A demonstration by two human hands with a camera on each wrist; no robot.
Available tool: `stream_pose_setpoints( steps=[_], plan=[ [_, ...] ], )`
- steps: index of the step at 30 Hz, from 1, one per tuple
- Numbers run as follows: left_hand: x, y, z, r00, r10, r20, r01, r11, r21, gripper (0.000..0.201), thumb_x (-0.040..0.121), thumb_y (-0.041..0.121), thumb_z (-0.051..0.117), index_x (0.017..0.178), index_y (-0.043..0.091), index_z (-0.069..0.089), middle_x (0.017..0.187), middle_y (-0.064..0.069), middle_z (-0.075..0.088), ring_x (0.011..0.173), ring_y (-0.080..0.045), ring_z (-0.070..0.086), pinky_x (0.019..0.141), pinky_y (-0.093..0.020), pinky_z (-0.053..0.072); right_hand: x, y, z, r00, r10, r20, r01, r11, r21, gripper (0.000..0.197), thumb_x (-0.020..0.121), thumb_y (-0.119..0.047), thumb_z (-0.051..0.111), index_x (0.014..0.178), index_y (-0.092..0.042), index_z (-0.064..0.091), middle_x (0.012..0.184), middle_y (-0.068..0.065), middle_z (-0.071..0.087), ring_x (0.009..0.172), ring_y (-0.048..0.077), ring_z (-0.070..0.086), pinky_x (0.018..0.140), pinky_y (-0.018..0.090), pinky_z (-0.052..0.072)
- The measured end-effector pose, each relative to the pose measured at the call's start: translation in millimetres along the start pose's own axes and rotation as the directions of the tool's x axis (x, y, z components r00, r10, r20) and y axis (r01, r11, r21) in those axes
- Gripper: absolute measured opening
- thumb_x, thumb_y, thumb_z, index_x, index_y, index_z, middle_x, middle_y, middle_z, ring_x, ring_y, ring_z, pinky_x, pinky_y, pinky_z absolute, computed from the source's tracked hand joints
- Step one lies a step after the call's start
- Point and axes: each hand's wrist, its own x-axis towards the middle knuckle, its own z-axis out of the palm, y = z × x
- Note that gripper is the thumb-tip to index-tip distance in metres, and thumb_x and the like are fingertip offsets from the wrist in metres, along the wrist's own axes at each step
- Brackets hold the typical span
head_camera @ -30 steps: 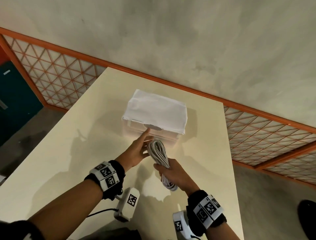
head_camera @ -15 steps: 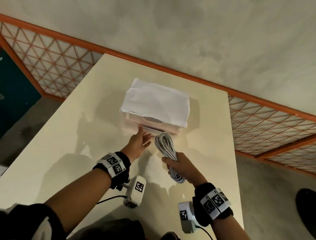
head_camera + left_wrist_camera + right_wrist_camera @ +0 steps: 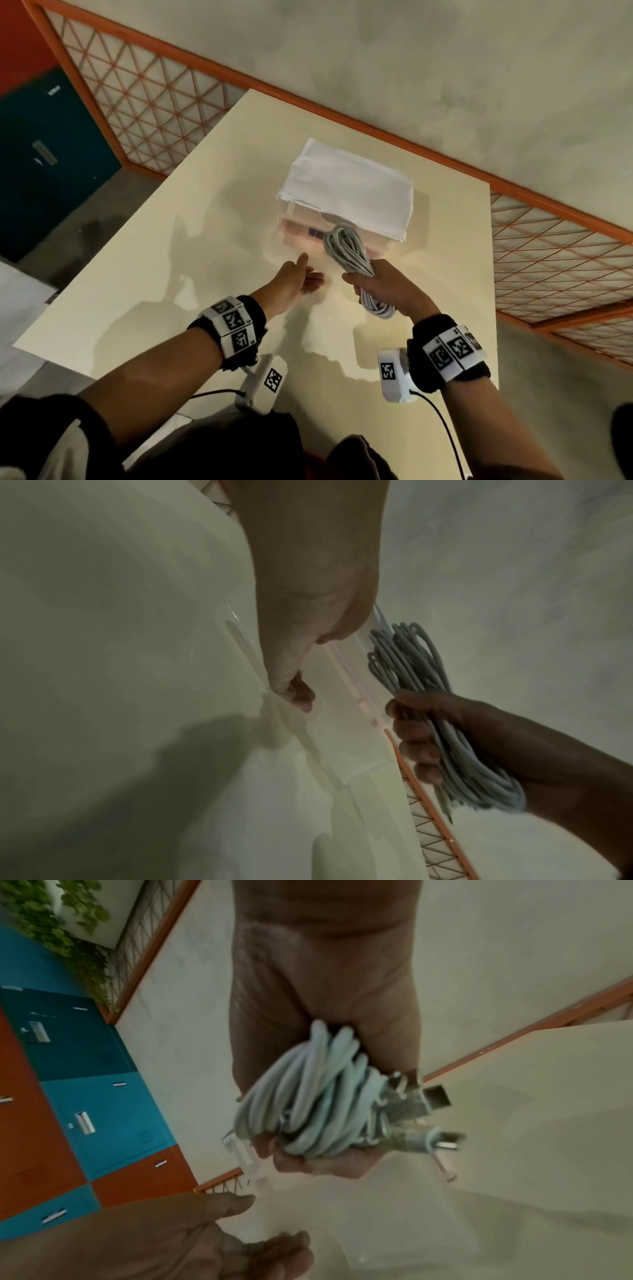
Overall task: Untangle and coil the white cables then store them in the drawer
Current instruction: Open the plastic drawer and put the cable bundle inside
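Observation:
A bundle of coiled white cables (image 3: 346,250) is gripped in my right hand (image 3: 376,287), held up over the front of a small drawer unit (image 3: 349,192) draped in white cloth. Its translucent drawer (image 3: 291,246) stands pulled out towards me. My left hand (image 3: 308,277) holds the drawer's front edge. In the left wrist view its fingers (image 3: 294,693) hook into the handle recess of the drawer (image 3: 342,731), with the cables (image 3: 411,664) just to the right. The right wrist view shows the cables (image 3: 308,1096) with metal plugs (image 3: 435,1099) sticking out of my fist.
The unit stands near the far edge of a cream table (image 3: 171,257), which ends just right of my right hand. An orange-framed lattice railing (image 3: 154,99) runs behind it. Blue and orange lockers (image 3: 85,1096) stand to the left.
My left hand has drawn the drawer out towards me. My right hand has carried the coiled cables up and forward, above the drawer's front.

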Motion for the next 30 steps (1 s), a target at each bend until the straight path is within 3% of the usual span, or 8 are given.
stream_pose_setpoints(
  steps=[4, 8, 11, 14, 17, 20, 23, 30],
  plan=[
    [-8, -5, -12, 0.998, -0.052, 0.033, 0.052, 0.999, 0.007, 0.034, 0.103, 0.028, 0.033, 0.085, 0.002, 0.046, 0.083, -0.017, 0.062, 0.074, -0.024, 0.061, 0.067, -0.028, 0.050, 23, -23, 1, 0.991, -0.083, 0.107, 0.098, 0.986, -0.139, 0.016, 0.087, -0.014, 0.064, 0.078, -0.023, 0.054, 0.056, -0.011, 0.058, 0.048, 0.001, 0.056, 0.051, 0.009, 0.041],
    [-13, -8, -22, 0.992, -0.106, 0.075, 0.107, 0.994, -0.009, 0.032, 0.102, 0.026, 0.035, 0.089, 0.001, 0.048, 0.086, -0.017, 0.063, 0.077, -0.025, 0.062, 0.072, -0.029, 0.050, 51, -30, 9, 0.984, -0.031, 0.177, 0.094, 0.929, -0.359, 0.029, 0.087, -0.019, 0.064, 0.115, -0.012, 0.059, 0.082, 0.000, 0.060, 0.078, 0.018, 0.055, 0.075, 0.025, 0.041],
    [-15, -8, -23, 0.989, -0.119, 0.090, 0.122, 0.992, -0.029, 0.032, 0.102, 0.026, 0.035, 0.090, 0.000, 0.048, 0.086, -0.018, 0.063, 0.078, -0.025, 0.062, 0.073, -0.030, 0.051, 73, -22, 19, 0.975, 0.074, 0.210, 0.031, 0.890, -0.455, 0.044, 0.084, -0.024, 0.066, 0.124, -0.006, 0.057, 0.107, 0.012, 0.066, 0.089, 0.024, 0.060, 0.084, 0.033, 0.048],
    [-15, -7, -24, 0.988, -0.125, 0.091, 0.128, 0.991, -0.026, 0.032, 0.102, 0.026, 0.035, 0.091, -0.001, 0.048, 0.087, -0.018, 0.063, 0.078, -0.025, 0.062, 0.072, -0.029, 0.052, 85, -14, 24, 0.965, 0.170, 0.199, -0.060, 0.885, -0.462, 0.046, 0.085, -0.028, 0.065, 0.121, 0.000, 0.058, 0.115, 0.019, 0.063, 0.102, 0.031, 0.061, 0.091, 0.038, 0.049],
    [-15, -6, -24, 0.987, -0.133, 0.087, 0.137, 0.990, -0.039, 0.031, 0.102, 0.024, 0.035, 0.089, 0.000, 0.048, 0.086, -0.019, 0.063, 0.076, -0.025, 0.062, 0.069, -0.029, 0.051, 90, 0, 25, 0.960, 0.246, 0.130, -0.194, 0.927, -0.321, 0.043, 0.084, -0.035, 0.064, 0.111, -0.002, 0.061, 0.110, 0.015, 0.062, 0.094, 0.027, 0.059, 0.080, 0.032, 0.049],
    [-15, -5, -25, 0.985, -0.140, 0.099, 0.145, 0.989, -0.039, 0.031, 0.102, 0.024, 0.036, 0.089, 0.000, 0.049, 0.086, -0.019, 0.063, 0.077, -0.026, 0.063, 0.071, -0.030, 0.051, 96, 13, 26, 0.948, 0.309, 0.078, -0.289, 0.936, -0.201, 0.035, 0.080, -0.037, 0.067, 0.093, -0.005, 0.065, 0.113, 0.019, 0.065, 0.100, 0.031, 0.063, 0.090, 0.037, 0.049],
    [-16, -4, -26, 0.984, -0.145, 0.101, 0.149, 0.988, -0.036, 0.030, 0.102, 0.024, 0.036, 0.089, 0.001, 0.050, 0.088, -0.019, 0.064, 0.079, -0.026, 0.063, 0.071, -0.030, 0.051, 93, 8, 26, 0.939, 0.338, 0.062, -0.325, 0.931, -0.164, 0.022, 0.080, -0.032, 0.066, 0.069, -0.014, 0.061, 0.098, 0.015, 0.066, 0.093, 0.030, 0.063, 0.084, 0.035, 0.048],
    [-20, -1, -27, 0.980, -0.147, 0.131, 0.151, 0.988, -0.022, 0.030, 0.103, 0.024, 0.034, 0.088, 0.003, 0.049, 0.087, -0.016, 0.065, 0.078, -0.023, 0.064, 0.070, -0.027, 0.052, 101, 14, 21, 0.925, 0.370, 0.089, -0.373, 0.927, 0.021, 0.019, 0.072, -0.031, 0.071, 0.064, -0.016, 0.064, 0.073, 0.007, 0.065, 0.066, 0.021, 0.058, 0.070, 0.033, 0.046]
  ],
)
